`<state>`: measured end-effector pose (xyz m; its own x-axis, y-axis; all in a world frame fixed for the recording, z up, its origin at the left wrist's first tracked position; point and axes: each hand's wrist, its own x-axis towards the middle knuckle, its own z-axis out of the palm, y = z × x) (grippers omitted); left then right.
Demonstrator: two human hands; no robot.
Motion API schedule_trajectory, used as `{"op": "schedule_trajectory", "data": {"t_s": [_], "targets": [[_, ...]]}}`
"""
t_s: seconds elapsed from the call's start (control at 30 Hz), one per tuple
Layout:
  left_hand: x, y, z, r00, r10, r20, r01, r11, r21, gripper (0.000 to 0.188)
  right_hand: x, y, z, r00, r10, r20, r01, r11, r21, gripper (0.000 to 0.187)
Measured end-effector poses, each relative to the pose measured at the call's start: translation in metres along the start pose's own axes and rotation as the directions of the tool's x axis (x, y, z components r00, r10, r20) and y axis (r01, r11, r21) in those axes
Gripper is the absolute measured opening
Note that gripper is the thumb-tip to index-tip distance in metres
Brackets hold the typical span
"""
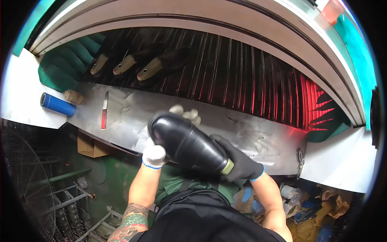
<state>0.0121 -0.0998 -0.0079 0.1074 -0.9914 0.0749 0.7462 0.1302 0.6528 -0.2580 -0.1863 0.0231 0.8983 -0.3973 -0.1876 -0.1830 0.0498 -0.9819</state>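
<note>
I hold a black leather shoe (185, 141) over the metal bench, its rounded toe to the upper left. A pale green shoe last (227, 166) sticks out of its other end. My left hand (155, 155), in a white glove, grips the toe end, its fingertips showing past the far side. My right hand (244, 163), in a dark grey glove, wraps the end by the last; the shoe hides part of its fingers. On the bench to the left lies a knife (104, 115) with a red handle.
Beyond the metal bench (278, 137) runs a dark slatted conveyor (217, 72), glowing red at the right. Several dark shoes on lasts (150, 69) lie there. A blue cylinder (57, 104) and a tape roll (73, 97) sit left; cutters (300, 161) lie right. A fan (30, 177) stands lower left.
</note>
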Motion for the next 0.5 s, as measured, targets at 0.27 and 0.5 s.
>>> {"op": "schedule_trajectory", "data": {"t_s": [0.27,0.5], "targets": [[-0.063,-0.013,-0.078,0.942,0.336,0.006,-0.106,0.279,0.955,0.088,0.038,0.029,-0.141,0.83,0.391,-0.399,-0.234,0.892,0.388,0.062],[-0.05,0.003,-0.051,0.874,0.477,0.092,-0.031,-0.135,0.99,0.044,0.176,-0.01,-0.223,0.699,0.007,-0.715,-0.25,0.939,-0.235,0.048]]}}
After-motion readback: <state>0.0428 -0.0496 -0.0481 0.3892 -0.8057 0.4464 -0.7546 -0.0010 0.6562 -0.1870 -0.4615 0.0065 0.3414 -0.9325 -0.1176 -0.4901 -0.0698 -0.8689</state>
